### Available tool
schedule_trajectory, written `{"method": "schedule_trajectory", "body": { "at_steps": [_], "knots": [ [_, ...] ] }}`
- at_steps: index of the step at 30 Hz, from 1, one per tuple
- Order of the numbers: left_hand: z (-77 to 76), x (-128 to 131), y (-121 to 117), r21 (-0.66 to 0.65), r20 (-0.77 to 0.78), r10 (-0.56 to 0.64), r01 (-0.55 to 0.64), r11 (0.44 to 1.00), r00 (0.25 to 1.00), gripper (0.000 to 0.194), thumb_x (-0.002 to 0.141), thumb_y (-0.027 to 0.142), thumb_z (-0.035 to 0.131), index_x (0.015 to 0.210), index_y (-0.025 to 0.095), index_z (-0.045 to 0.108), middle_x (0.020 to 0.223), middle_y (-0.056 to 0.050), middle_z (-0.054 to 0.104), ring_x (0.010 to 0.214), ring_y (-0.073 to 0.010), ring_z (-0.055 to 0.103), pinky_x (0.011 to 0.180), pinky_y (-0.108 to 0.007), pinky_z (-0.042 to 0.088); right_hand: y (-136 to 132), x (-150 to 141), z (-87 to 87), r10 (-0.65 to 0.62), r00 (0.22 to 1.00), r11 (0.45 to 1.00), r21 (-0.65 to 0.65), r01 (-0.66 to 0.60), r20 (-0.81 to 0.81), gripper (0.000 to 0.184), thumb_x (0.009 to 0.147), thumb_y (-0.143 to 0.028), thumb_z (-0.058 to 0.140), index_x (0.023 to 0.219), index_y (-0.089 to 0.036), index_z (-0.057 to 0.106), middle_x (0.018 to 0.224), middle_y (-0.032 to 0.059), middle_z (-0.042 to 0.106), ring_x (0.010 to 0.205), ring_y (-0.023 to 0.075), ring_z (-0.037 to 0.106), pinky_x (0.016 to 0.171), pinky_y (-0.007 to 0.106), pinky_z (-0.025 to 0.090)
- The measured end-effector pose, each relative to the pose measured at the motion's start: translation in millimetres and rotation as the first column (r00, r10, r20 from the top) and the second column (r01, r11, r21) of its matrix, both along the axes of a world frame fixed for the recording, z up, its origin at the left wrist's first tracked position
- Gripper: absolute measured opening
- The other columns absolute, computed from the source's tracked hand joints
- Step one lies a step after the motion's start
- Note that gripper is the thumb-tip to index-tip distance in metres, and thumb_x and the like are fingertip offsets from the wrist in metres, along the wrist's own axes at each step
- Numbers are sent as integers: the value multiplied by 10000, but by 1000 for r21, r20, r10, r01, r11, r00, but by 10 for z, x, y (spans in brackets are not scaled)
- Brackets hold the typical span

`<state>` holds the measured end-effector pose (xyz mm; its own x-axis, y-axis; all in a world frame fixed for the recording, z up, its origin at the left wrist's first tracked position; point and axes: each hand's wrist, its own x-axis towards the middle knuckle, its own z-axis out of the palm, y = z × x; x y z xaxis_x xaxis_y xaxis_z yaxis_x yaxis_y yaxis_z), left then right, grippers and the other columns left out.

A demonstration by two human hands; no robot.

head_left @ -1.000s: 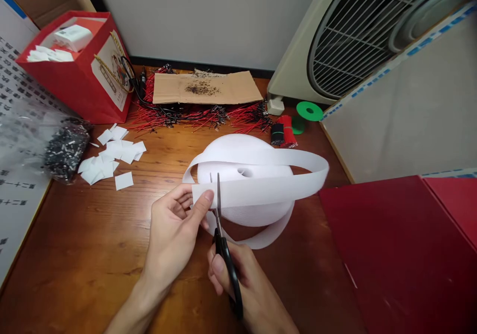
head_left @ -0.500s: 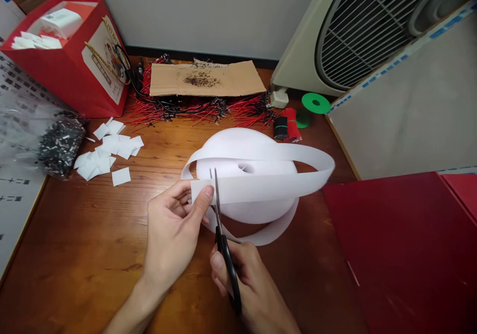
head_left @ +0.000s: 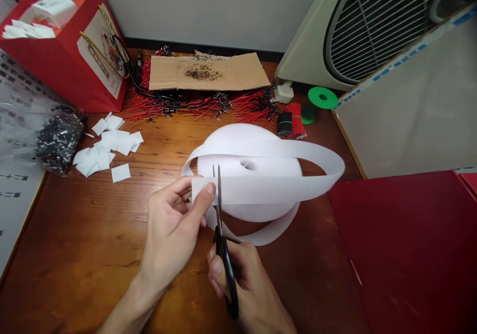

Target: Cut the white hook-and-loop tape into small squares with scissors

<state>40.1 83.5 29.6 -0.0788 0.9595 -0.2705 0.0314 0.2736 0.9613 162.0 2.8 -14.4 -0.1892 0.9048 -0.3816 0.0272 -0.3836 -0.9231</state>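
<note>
My left hand point(head_left: 177, 224) pinches the free end of a white strip point(head_left: 261, 190), thumb on top and fingers behind it. The strip loops out to the right and back to a large white roll point(head_left: 242, 132) lying on the table. Black-handled scissors point(head_left: 228, 274) are in my right hand point(head_left: 249, 279), with their narrowly parted blades across the strip just right of my left thumb. The strip is still in one piece at the blades. Cut white pieces point(head_left: 121, 173) lie scattered at the left.
A red paper bag point(head_left: 55, 65) and a clear bag of small black parts point(head_left: 59, 140) stand at the left. Behind the roll, cardboard point(head_left: 208, 73) lies over red wires point(head_left: 257, 108). A green spool point(head_left: 322, 98), a fan unit point(head_left: 305, 55) and a dark red box point(head_left: 402, 244) are at the right.
The view has shifted slightly. The strip's right-hand loop reaches a little farther right. Both hands keep their grips, and the scissors stay across the strip by my left thumb.
</note>
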Motion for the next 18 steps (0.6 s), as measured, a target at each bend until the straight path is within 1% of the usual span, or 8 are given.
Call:
{"method": "schedule_trajectory", "body": {
  "at_steps": [3, 6, 10, 14, 18],
  "knots": [
    [29, 4, -13, -13, -5, -25, 25, 1000, 1000, 217, 867, 331, 759, 736, 159, 743, 546, 38, 535, 500, -88, 449, 468, -199, 380, 30, 23, 61, 86, 996, 995, -38, -87, -34, 603, 950, -789, 510, 704, -239, 484, 526, -49, 453, 482, 130, 349, 489, 294, 206],
    [59, 16, -26, -7, 18, -19, 19, 1000, 1000, 230, 870, 321, 756, 705, 167, 711, 558, 40, 545, 512, -86, 454, 481, -195, 387, 30, 32, 95, 55, 998, 998, -14, -55, -42, 583, 961, -751, 528, 681, -242, 481, 508, -55, 452, 460, 122, 347, 483, 293, 225],
    [73, 31, -19, -14, 13, -1, 1, 1000, 1000, 169, 861, 315, 765, 783, 165, 759, 612, 32, 584, 528, -88, 461, 486, -200, 390, -8, 8, 99, 39, 998, 999, -9, -39, -42, 565, 989, -715, 509, 687, -240, 471, 504, -60, 445, 453, 119, 363, 489, 300, 233],
    [78, 32, -13, -7, 5, 8, -8, 1000, 1000, 178, 846, 303, 770, 741, 160, 752, 609, 27, 581, 527, -93, 462, 492, -210, 403, -9, 22, 98, 53, 998, 998, -17, -54, -40, 531, 1009, -652, 519, 674, -242, 468, 502, -54, 456, 445, 122, 369, 483, 304, 217],
    [86, 27, -23, -2, -5, 11, -11, 1000, 1000, 150, 842, 289, 770, 776, 155, 774, 629, 18, 607, 538, -98, 476, 501, -214, 406, 18, 63, 109, 70, 995, 996, -53, -74, -77, 488, 991, -626, 552, 692, -246, 486, 521, -55, 445, 456, 128, 374, 475, 294, 243]
  ]
}}
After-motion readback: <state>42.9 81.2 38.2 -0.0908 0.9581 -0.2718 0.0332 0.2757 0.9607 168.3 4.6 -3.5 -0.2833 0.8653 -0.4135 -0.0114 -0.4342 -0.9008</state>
